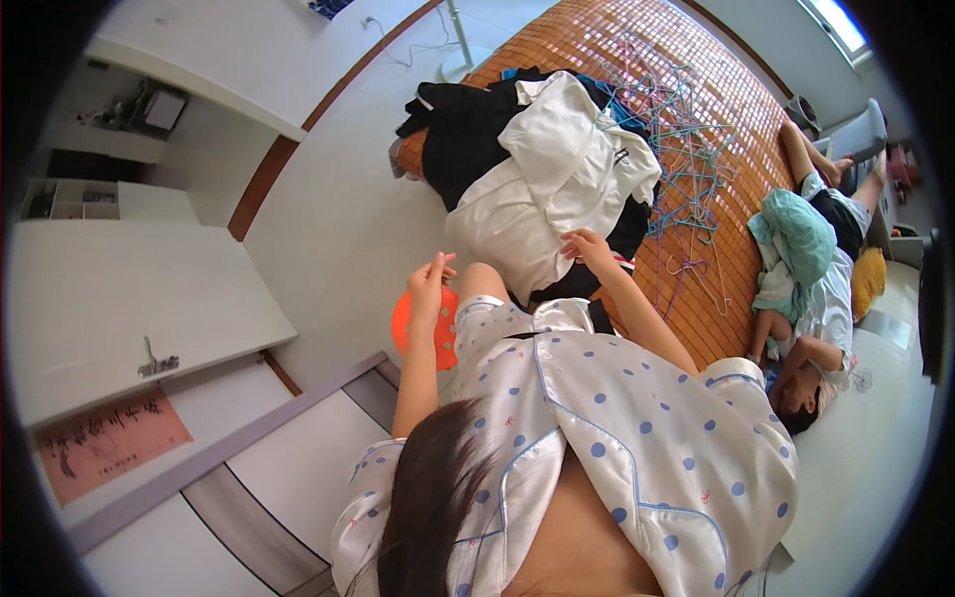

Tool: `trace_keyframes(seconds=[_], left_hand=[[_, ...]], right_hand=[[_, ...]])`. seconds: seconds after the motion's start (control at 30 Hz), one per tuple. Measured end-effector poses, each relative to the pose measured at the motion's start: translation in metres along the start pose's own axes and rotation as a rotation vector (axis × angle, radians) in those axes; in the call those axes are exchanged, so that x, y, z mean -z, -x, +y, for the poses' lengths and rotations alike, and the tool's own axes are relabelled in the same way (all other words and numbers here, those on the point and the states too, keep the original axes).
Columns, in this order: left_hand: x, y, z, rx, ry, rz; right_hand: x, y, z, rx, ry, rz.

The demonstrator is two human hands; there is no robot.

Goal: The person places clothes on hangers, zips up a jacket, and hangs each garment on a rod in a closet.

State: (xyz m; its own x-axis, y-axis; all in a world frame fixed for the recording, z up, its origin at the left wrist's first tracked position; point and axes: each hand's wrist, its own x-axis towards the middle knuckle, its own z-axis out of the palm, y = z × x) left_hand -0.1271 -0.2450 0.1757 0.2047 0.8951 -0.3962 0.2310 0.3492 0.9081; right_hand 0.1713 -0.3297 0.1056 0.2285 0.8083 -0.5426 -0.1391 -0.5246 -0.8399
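My left hand is raised over the pale floor, left of my knee, with fingers loosely bent and nothing visible in it. My right hand hovers at the near edge of a white garment; whether its fingertips touch the cloth is unclear. This crumpled white garment bears a small dark mark and spreads over a pile of black clothes. Right of the pile, tangled plastic clothes hangers in blue, pink, purple and white lie on a brown tile-patterned bed mat.
A person lies along the bed's right side, beside a mint-green quilt and a yellow cushion. Behind my left forearm is a bright orange object with pale spots. A white door with a handle stands at left.
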Motion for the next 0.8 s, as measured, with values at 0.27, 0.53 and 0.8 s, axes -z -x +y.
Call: trace_keyframes(seconds=[0.27, 0.53, 0.8], left_hand=[[-0.036, -0.125, 0.067, -0.005, -0.163, -0.389], [-0.068, -0.242, 0.067, -0.038, -0.294, -0.704], [-0.086, -0.328, 0.0, -0.245, -0.849, -0.701]], right_hand=[[-0.019, -0.046, -0.008, -0.189, -0.379, 0.297], [-0.053, -0.093, 0.004, -0.351, -0.357, 0.531], [-0.06, -0.168, 0.042, -0.45, 0.578, 0.809]])
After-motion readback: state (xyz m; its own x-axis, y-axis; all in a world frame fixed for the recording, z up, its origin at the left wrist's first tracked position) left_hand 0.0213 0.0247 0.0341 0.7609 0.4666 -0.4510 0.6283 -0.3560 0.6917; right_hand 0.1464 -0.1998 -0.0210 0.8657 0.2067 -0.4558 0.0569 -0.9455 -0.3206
